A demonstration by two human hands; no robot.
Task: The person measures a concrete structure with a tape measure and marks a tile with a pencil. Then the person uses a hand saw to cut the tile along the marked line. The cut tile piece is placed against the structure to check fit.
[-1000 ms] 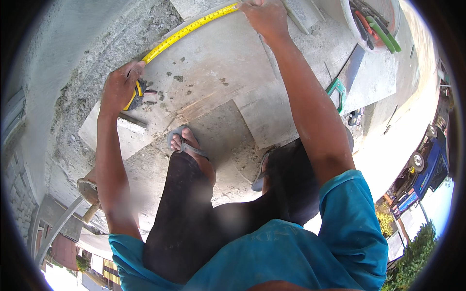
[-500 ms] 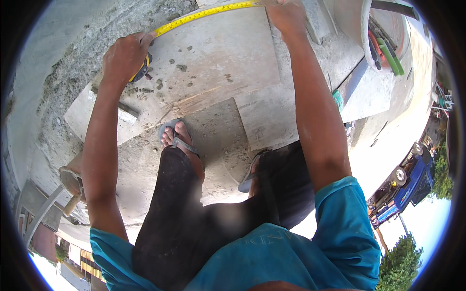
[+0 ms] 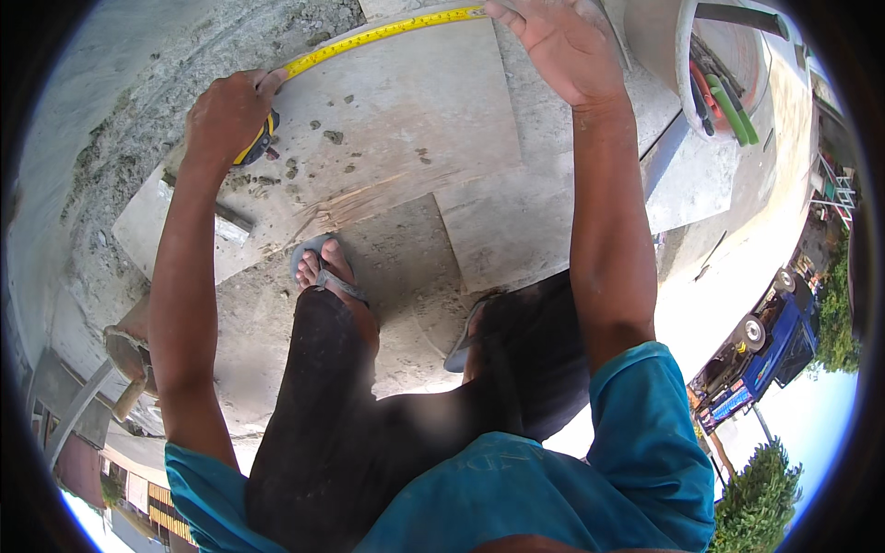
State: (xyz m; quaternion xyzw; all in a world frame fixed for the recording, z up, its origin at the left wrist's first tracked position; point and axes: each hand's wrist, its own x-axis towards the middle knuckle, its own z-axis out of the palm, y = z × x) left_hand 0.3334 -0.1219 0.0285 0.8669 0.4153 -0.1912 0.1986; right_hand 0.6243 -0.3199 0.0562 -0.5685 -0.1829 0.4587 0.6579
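My left hand (image 3: 224,112) is closed round the black and yellow case of a tape measure (image 3: 260,143). Its yellow blade (image 3: 383,35) runs out to the right, across a flat grey board (image 3: 424,92) dusted with small crumbs of mortar. At the blade's far end is my right hand (image 3: 573,57), palm showing and thumb stretched toward the tip. The fingers look spread, partly cut off by the upper edge of the view. I cannot make out whether the thumb touches the blade.
A second board (image 3: 507,226) lies nearer, by my sandalled feet. To the right, a white bucket (image 3: 659,46) on its side holds tools with green and red handles (image 3: 728,109). A small block (image 3: 232,224) and a round metal container (image 3: 129,346) are at left. Rough mortar (image 3: 111,166) lines the wall.
My right hand has come off the blade's end, turning from a grip to a spread palm and shifting slightly right. My left hand still holds the tape measure, a little further left in view.
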